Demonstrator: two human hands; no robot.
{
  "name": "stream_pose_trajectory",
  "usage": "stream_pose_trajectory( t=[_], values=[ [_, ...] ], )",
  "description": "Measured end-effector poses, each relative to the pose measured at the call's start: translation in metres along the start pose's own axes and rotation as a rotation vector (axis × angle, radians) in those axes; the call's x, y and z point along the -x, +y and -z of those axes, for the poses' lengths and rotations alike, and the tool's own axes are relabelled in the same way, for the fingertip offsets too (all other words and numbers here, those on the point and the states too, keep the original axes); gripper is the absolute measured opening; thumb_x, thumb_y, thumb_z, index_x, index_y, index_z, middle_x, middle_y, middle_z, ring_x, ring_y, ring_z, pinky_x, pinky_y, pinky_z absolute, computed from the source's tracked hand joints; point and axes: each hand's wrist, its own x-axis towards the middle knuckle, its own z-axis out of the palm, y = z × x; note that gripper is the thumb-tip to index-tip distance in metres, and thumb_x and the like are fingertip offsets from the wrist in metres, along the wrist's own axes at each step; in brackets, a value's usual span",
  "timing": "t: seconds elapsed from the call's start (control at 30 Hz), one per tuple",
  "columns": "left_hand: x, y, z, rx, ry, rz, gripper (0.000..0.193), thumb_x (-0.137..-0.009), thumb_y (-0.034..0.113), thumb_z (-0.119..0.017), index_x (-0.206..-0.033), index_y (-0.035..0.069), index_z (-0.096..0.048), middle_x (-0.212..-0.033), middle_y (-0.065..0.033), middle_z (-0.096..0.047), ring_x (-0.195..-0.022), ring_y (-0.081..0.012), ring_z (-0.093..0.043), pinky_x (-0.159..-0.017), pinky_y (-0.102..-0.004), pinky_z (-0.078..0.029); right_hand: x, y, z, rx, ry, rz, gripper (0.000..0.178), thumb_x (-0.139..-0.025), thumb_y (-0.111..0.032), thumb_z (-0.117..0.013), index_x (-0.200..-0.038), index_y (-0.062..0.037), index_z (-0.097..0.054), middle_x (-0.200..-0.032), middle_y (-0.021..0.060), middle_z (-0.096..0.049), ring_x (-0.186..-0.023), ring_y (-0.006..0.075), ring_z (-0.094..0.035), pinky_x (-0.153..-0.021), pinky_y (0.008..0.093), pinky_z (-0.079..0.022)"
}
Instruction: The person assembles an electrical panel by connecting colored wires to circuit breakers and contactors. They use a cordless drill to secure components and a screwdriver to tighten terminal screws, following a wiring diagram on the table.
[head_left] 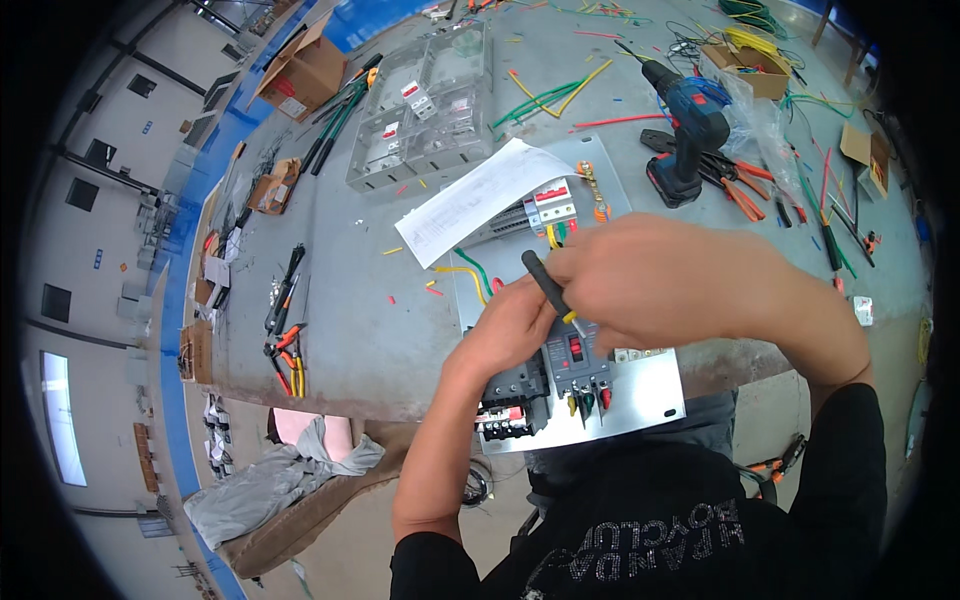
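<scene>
My right hand (670,285), slightly blurred, is closed on a screwdriver (543,282) with a black handle and a yellow collar. The screwdriver slants down toward the top of a grey moulded-case circuit breaker (575,365) with a red toggle. Against that breaker's upper left edge, my left hand (508,322) has its fingers bent together; whatever they pinch is hidden. Yellow, green and red wire ends hang below the breaker. A black contactor (518,382) sits to its left on a silver mounting plate (640,395). Farther up are a white miniature breaker (553,207) and a paper sheet (485,200).
A cordless drill (685,130) and several pliers (740,190) lie at the right. Clear plastic boxes (425,110) stand at the far left-centre, near a cardboard box (303,72). More pliers (287,358) rest at left. Cut wires (550,95) are scattered over the grey table (330,270).
</scene>
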Motion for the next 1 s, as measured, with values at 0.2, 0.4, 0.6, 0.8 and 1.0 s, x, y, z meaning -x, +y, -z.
stream_pose_trajectory(
  t=[0.2,0.4,0.6,0.8,1.0],
  values=[
    [0.003,0.008,-0.004,0.136,0.095,0.087,0.036,-0.101,0.014,-0.059,-0.135,0.004,-0.065,-0.135,-0.0198,-0.068,-0.123,-0.0336,-0.065,-0.104,-0.0455,-0.05,-0.044,0.011,-0.008,0.097,0.343,0.228,0.035,-0.071,-0.023,-0.086,-0.095,0.0017,-0.075,-0.087,0.0188,-0.071,-0.087,0.0381,-0.072,-0.073,0.0487,-0.058],
    [-0.002,-0.004,-0.012,0.046,0.118,0.095,0.033,-0.101,0.019,-0.063,-0.13,0.004,-0.068,-0.123,-0.014,-0.073,-0.114,-0.0288,-0.067,-0.098,-0.0427,-0.053,-0.073,0.014,-0.024,0.068,0.168,-0.028,0.034,-0.08,-0.032,-0.078,-0.096,-0.0021,-0.076,-0.086,0.0197,-0.075,-0.088,0.0377,-0.074,-0.076,0.0487,-0.059],
    [-0.007,-0.002,0.003,0.08,-0.081,0.042,0.024,-0.102,0.014,-0.062,-0.12,0.0,-0.067,-0.113,-0.011,-0.072,-0.101,-0.0197,-0.066,-0.086,-0.0363,-0.053,-0.087,0.051,-0.045,-0.467,0.268,-0.192,0.031,-0.089,-0.032,-0.067,-0.1,-0.0052,-0.078,-0.092,0.0176,-0.077,-0.087,0.0378,-0.073,-0.082,0.0465,-0.057],
    [-0.027,-0.014,0.015,0.221,0.235,0.19,0.031,-0.095,0.002,-0.06,-0.125,-0.003,-0.065,-0.116,-0.017,-0.07,-0.117,-0.028,-0.066,-0.097,-0.0384,-0.053,-0.074,0.058,-0.065,-0.591,0.418,-0.174,0.038,-0.092,-0.04,-0.065,-0.097,-0.004,-0.079,-0.094,0.0189,-0.076,-0.089,0.0374,-0.072,-0.082,0.0457,-0.056],
    [-0.053,-0.053,0.003,0.014,0.228,-0.175,0.036,-0.091,0.001,-0.064,-0.126,-0.006,-0.063,-0.127,-0.021,-0.068,-0.116,-0.0377,-0.066,-0.107,-0.0448,-0.049,-0.079,0.044,-0.074,-0.278,0.689,-0.424,0.046,-0.093,-0.046,-0.068,-0.088,-0.0017,-0.079,-0.095,0.0182,-0.073,-0.085,0.036,-0.07,-0.078,0.0454,-0.055]
  ],
)
